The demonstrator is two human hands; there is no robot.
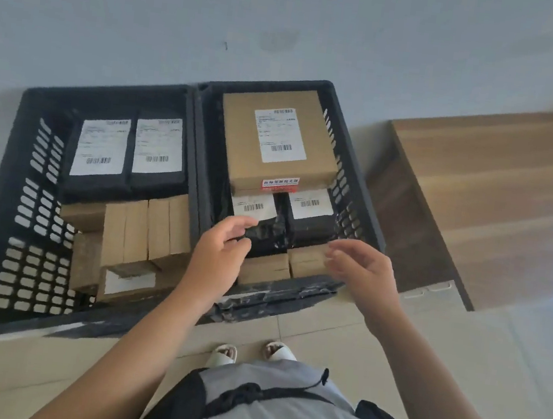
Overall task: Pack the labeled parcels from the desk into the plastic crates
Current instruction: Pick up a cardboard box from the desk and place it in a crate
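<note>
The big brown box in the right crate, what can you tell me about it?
The big brown box looks like plain cardboard, flat and rectangular. A white shipping label with barcodes sits on its top, and a red sticker with white writing on its near edge. It lies flat at the far end of the right crate, resting on black-wrapped parcels. Neither hand touches it.

We note a plain pale wall (pixel 289 21) at twelve o'clock, beige floor tiles (pixel 493 354) below, a wooden desk (pixel 496 200) at three o'clock.

left hand (pixel 220 254): arm outstretched, fingers loosely curled, holding nothing | right hand (pixel 363 271): arm outstretched, fingers relaxed, holding nothing
</note>
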